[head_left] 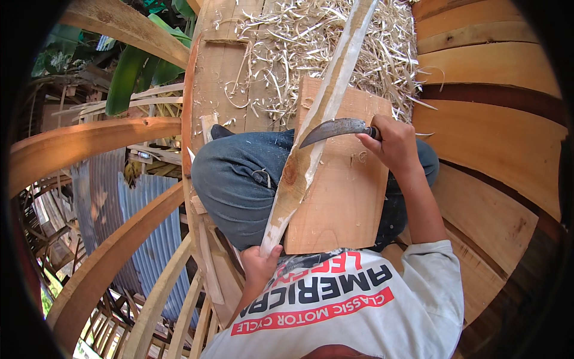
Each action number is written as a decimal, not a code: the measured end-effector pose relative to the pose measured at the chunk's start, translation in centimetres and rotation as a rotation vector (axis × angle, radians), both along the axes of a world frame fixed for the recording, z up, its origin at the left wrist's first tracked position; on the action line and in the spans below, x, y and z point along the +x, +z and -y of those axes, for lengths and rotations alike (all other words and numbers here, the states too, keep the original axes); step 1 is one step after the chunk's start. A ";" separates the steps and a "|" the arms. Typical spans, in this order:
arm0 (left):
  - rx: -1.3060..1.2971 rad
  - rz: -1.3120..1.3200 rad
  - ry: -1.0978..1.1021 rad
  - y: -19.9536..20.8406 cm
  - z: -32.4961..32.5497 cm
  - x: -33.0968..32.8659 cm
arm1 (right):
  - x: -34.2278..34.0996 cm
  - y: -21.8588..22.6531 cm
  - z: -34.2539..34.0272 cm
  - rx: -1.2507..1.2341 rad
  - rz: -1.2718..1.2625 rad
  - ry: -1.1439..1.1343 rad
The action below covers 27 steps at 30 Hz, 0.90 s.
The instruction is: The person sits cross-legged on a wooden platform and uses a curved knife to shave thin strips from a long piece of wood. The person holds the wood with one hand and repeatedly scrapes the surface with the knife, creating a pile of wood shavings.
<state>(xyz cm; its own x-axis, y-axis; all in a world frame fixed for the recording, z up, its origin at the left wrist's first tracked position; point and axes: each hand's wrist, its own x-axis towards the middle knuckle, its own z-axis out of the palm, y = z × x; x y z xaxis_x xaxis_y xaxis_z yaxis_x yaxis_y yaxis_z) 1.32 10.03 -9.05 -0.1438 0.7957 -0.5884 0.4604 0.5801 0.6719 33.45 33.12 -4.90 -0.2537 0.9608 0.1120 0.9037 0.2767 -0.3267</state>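
Observation:
My right hand (391, 142) is wrapped around the dark handle of a curved knife (338, 128). Its blade points left and lies across a long wooden strip (317, 134), partly pale and partly brown, with a dark knot on its lower half. The strip slants from my lap up toward the far right. At its near end, my left hand (261, 263) is closed around it, thumb on top. Beneath the strip, a flat wooden board (341, 197) rests over my legs. Whether the blade cuts into the strip or only touches it, I cannot tell.
Curly wood shavings (371, 60) cover the plank floor (236, 72) ahead. A plank wall (478, 125) rises on the right. On the left, curved wooden ribs (101, 140) stand over a drop, with corrugated metal sheets (149, 209) below and green leaves (128, 78) beyond.

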 end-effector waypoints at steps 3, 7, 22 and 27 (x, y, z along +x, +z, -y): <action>-0.009 0.007 0.010 -0.1 0.0 0.0 | 0.7 -0.3 -0.8 0.029 -0.018 -0.052; -0.003 0.005 0.006 -0.3 0.3 -0.1 | 3.3 -0.3 -2.0 0.019 -0.024 -0.203; 0.020 0.013 -0.029 -0.1 0.0 -0.4 | -1.1 0.4 2.9 -0.204 -0.143 -0.076; -0.014 0.084 0.032 0.7 -0.6 0.2 | -0.5 -0.3 1.4 -0.111 -0.077 -0.052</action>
